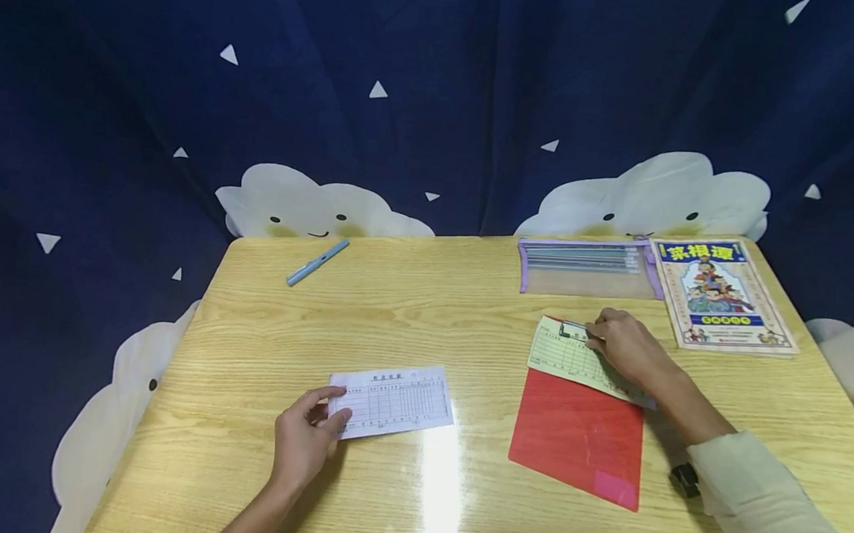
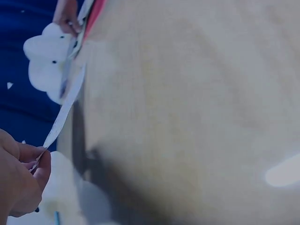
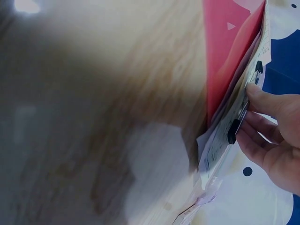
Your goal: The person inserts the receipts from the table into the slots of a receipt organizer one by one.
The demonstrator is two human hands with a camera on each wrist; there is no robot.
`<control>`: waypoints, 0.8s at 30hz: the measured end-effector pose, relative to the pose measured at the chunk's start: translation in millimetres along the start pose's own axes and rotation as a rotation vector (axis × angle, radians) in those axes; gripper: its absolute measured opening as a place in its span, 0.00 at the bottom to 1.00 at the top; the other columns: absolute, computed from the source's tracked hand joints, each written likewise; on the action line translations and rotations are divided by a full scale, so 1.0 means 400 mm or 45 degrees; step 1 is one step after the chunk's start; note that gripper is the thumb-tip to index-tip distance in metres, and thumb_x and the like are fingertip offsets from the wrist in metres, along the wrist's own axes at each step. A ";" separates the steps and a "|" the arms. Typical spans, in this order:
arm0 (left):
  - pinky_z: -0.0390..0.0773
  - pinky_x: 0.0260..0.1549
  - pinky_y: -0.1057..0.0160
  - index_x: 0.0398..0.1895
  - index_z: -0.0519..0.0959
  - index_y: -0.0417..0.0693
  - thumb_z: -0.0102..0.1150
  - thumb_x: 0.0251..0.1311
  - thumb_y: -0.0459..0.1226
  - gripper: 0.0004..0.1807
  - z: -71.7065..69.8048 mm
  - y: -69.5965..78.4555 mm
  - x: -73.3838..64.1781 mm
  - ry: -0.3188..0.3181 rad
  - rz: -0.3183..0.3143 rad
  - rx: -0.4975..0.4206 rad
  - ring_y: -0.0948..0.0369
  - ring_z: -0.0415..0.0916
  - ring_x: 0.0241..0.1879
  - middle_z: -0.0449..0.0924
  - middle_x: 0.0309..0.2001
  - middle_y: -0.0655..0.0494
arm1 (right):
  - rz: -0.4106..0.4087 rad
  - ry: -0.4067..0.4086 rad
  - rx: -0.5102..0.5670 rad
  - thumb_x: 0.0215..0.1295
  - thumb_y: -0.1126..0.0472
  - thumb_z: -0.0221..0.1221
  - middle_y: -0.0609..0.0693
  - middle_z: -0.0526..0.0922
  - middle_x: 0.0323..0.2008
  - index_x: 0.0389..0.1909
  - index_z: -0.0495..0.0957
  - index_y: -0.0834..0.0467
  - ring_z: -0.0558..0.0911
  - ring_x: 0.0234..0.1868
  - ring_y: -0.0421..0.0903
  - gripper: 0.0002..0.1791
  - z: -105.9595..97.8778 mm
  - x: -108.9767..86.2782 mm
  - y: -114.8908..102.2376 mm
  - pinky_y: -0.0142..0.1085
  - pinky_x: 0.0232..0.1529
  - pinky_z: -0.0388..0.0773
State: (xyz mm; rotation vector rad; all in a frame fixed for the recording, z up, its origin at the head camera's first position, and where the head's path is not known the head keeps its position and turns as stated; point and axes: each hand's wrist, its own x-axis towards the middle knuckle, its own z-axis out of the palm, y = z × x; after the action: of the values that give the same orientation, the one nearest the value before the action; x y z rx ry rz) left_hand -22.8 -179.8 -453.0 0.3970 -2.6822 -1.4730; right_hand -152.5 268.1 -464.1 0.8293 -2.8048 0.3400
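My left hand pinches the left edge of a white printed form slip, thumb on top; the left wrist view shows the slip edge-on, raised off the table. At the right, my right hand grips the metal clip at the top of a red clipboard. Under the clip lies a yellow-green form sheet. From the right wrist, the clip shows black ends, and several paper layers stand against the red board; the board looks tilted up there.
Behind the clipboard lies a clear pencil pouch with purple trim and several pencils inside. An illustrated book sits at the back right corner. A blue pen rests at the back left. A dark curtain hangs behind the table.
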 end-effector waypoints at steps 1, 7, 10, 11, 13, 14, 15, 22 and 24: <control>0.77 0.29 0.76 0.46 0.82 0.44 0.66 0.51 0.27 0.17 -0.003 0.007 0.007 -0.003 -0.013 -0.016 0.61 0.76 0.36 0.81 0.42 0.46 | -0.002 -0.001 0.003 0.50 0.67 0.67 0.56 0.76 0.25 0.32 0.84 0.68 0.78 0.27 0.52 0.09 0.001 0.001 0.000 0.43 0.30 0.78; 0.79 0.31 0.76 0.47 0.82 0.44 0.65 0.52 0.27 0.17 -0.015 0.054 0.049 0.001 -0.059 -0.145 0.60 0.75 0.42 0.78 0.49 0.47 | 0.005 0.000 0.013 0.50 0.67 0.67 0.56 0.76 0.25 0.33 0.84 0.69 0.78 0.27 0.52 0.10 0.002 0.003 -0.002 0.43 0.30 0.78; 0.79 0.30 0.76 0.47 0.82 0.42 0.65 0.51 0.26 0.17 -0.005 0.083 0.067 -0.013 -0.053 -0.240 0.61 0.75 0.42 0.77 0.50 0.47 | 0.010 0.007 0.011 0.50 0.67 0.67 0.56 0.76 0.25 0.33 0.84 0.69 0.77 0.27 0.52 0.10 0.001 0.001 -0.003 0.43 0.29 0.78; 0.78 0.29 0.77 0.46 0.82 0.42 0.66 0.51 0.26 0.17 0.003 0.093 0.072 -0.022 -0.050 -0.267 0.61 0.74 0.42 0.77 0.51 0.47 | 0.009 0.008 0.009 0.50 0.67 0.67 0.56 0.76 0.25 0.33 0.84 0.69 0.77 0.27 0.52 0.10 0.000 0.000 -0.004 0.43 0.29 0.78; 0.77 0.28 0.77 0.46 0.82 0.42 0.66 0.50 0.26 0.17 0.023 0.111 0.078 -0.052 -0.041 -0.317 0.61 0.74 0.42 0.77 0.52 0.47 | 0.011 0.007 0.006 0.49 0.68 0.67 0.56 0.76 0.25 0.32 0.84 0.69 0.77 0.27 0.52 0.09 0.000 -0.001 -0.003 0.43 0.29 0.78; 0.76 0.27 0.77 0.46 0.82 0.42 0.66 0.50 0.26 0.17 0.036 0.120 0.081 -0.069 -0.032 -0.339 0.61 0.74 0.41 0.77 0.51 0.47 | 0.013 0.005 0.006 0.50 0.67 0.67 0.56 0.76 0.25 0.32 0.84 0.69 0.77 0.27 0.52 0.10 -0.001 -0.002 -0.002 0.43 0.29 0.78; 0.76 0.27 0.77 0.45 0.82 0.42 0.67 0.50 0.26 0.17 0.050 0.129 0.083 -0.087 -0.022 -0.358 0.61 0.74 0.41 0.78 0.51 0.47 | 0.014 0.002 0.005 0.50 0.67 0.67 0.57 0.76 0.25 0.33 0.84 0.69 0.77 0.27 0.53 0.10 -0.002 -0.002 -0.002 0.44 0.30 0.78; 0.77 0.25 0.76 0.44 0.83 0.44 0.66 0.49 0.26 0.16 0.149 0.189 0.099 -0.200 0.062 -0.404 0.61 0.77 0.38 0.80 0.47 0.47 | 0.017 -0.033 -0.009 0.51 0.67 0.66 0.58 0.76 0.26 0.34 0.84 0.69 0.78 0.28 0.53 0.10 -0.003 -0.001 -0.002 0.44 0.30 0.78; 0.77 0.24 0.75 0.43 0.83 0.45 0.66 0.49 0.26 0.16 0.176 0.202 0.104 -0.236 0.075 -0.396 0.61 0.77 0.37 0.80 0.46 0.47 | 0.017 -0.031 -0.011 0.51 0.67 0.67 0.57 0.77 0.26 0.34 0.84 0.69 0.78 0.28 0.53 0.10 -0.003 0.001 -0.003 0.44 0.31 0.79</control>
State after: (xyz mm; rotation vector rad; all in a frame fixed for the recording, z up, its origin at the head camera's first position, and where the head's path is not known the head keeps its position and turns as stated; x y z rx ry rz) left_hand -91.0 -90.8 -426.7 0.1676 -2.5018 -1.9547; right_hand -151.9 267.2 -462.7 0.8187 -2.8338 0.3213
